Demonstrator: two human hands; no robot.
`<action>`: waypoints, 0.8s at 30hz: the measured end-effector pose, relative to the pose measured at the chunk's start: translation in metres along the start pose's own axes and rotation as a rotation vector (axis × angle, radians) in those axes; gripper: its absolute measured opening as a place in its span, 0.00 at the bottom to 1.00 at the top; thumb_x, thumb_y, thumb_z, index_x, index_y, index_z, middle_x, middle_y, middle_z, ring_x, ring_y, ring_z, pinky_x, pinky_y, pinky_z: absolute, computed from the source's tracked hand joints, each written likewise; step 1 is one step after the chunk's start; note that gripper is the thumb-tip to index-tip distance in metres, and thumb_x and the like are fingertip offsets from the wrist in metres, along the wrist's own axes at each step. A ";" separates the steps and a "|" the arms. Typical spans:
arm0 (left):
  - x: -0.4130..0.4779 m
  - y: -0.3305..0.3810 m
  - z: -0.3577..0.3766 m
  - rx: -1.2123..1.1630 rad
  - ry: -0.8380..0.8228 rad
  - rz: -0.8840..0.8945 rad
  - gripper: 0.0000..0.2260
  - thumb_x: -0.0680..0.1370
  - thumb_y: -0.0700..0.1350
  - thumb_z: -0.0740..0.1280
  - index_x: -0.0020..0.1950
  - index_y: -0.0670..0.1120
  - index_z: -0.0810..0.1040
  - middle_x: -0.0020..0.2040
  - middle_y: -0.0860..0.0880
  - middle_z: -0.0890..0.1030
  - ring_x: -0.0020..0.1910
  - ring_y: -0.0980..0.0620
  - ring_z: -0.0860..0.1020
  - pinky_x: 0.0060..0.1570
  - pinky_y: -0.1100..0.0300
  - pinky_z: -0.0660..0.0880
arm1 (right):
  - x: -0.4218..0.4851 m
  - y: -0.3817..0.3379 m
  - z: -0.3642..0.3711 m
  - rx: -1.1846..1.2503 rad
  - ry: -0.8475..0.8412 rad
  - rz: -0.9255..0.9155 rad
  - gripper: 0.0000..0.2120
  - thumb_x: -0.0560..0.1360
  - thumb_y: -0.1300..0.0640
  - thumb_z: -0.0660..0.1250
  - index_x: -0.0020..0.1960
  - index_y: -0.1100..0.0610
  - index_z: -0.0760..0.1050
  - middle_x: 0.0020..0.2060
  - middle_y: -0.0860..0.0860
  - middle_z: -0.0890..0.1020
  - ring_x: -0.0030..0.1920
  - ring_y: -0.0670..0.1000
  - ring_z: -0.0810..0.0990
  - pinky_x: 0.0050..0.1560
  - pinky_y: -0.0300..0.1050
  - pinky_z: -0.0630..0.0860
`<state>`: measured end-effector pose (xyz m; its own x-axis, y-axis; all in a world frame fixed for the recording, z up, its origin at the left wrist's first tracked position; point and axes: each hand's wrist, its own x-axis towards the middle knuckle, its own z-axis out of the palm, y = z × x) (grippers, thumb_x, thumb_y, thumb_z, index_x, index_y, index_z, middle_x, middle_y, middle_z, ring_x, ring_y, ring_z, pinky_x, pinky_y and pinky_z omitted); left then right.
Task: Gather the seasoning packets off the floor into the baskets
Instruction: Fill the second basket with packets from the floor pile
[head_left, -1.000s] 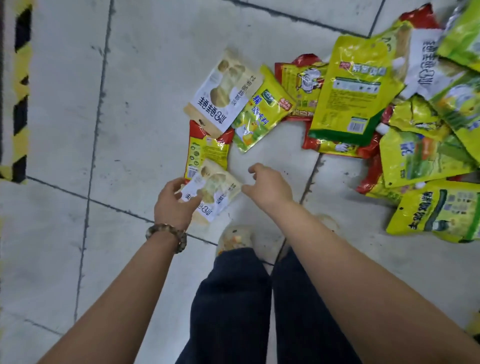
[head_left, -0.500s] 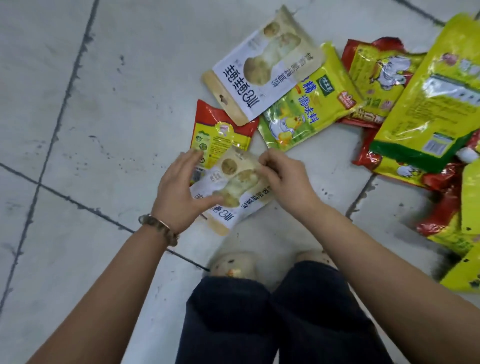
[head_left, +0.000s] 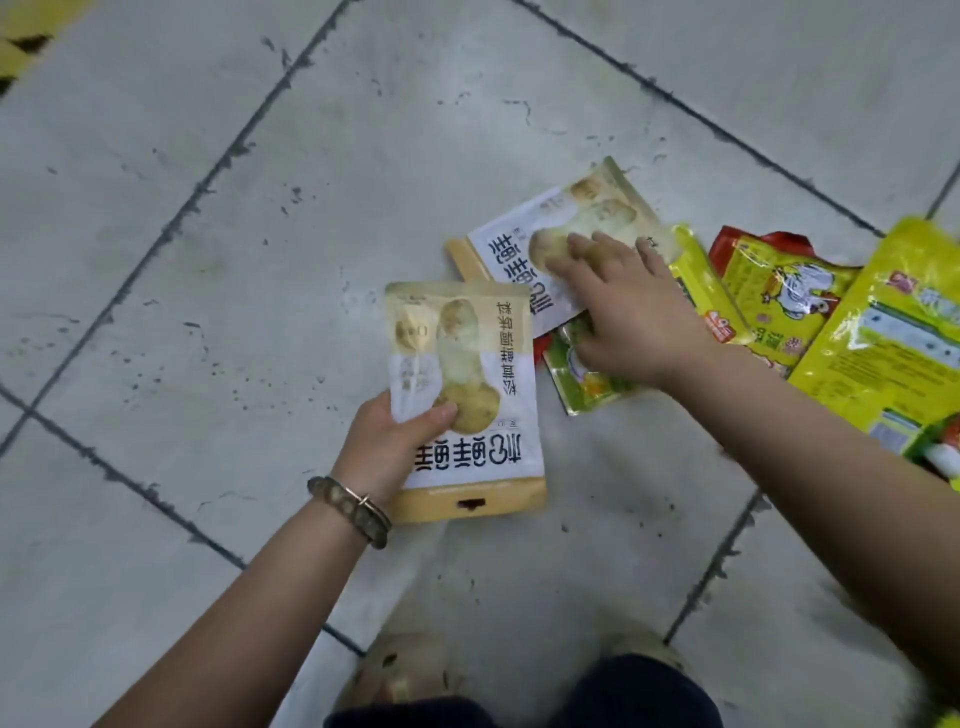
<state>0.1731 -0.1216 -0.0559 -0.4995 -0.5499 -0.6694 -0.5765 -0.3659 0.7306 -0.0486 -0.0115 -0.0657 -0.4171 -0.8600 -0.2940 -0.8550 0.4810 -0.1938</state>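
The gathering is under way, and no basket is in view. The left hand (head_left: 387, 449) grips a white packet (head_left: 462, 374) by its lower left edge, thumb across the face, holding it just above the floor (head_left: 208, 291).

Up and to the right of that packet, a second white packet (head_left: 514, 249) lies flat on the tiles. The right hand (head_left: 631, 317) rests on it with fingers (head_left: 582, 244) spread and straight, not yet closed. A green packet (head_left: 587, 384) lies beneath that hand, and a red-and-yellow packet (head_left: 779, 291) lies farther right.

This looks like the pickup of the second matching packet. Next, the fingers likely need to curl under an edge and lift it clear of its overlapping neighbours.
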 end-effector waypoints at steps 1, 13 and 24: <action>-0.001 -0.004 0.001 -0.033 0.026 -0.013 0.08 0.74 0.39 0.69 0.41 0.52 0.80 0.35 0.58 0.83 0.41 0.54 0.81 0.46 0.58 0.77 | 0.003 0.000 0.005 -0.062 -0.063 0.004 0.33 0.70 0.55 0.62 0.75 0.52 0.59 0.74 0.57 0.61 0.74 0.59 0.58 0.72 0.61 0.52; -0.012 -0.017 -0.009 -0.207 0.244 0.065 0.08 0.76 0.38 0.67 0.45 0.52 0.77 0.43 0.52 0.81 0.43 0.52 0.80 0.47 0.56 0.77 | -0.022 -0.015 -0.028 0.326 0.823 0.042 0.13 0.77 0.59 0.56 0.50 0.66 0.77 0.41 0.60 0.83 0.43 0.52 0.77 0.49 0.44 0.69; -0.033 -0.011 0.015 -0.335 0.048 0.103 0.10 0.69 0.45 0.73 0.49 0.49 0.78 0.43 0.52 0.84 0.45 0.51 0.82 0.52 0.52 0.77 | -0.044 -0.085 0.010 1.141 0.304 0.634 0.12 0.79 0.61 0.59 0.37 0.54 0.68 0.34 0.48 0.72 0.38 0.48 0.69 0.38 0.42 0.64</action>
<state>0.1857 -0.0880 -0.0443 -0.5079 -0.6286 -0.5890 -0.2763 -0.5287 0.8025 0.0455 -0.0123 -0.0461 -0.8222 -0.3688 -0.4336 0.1816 0.5521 -0.8137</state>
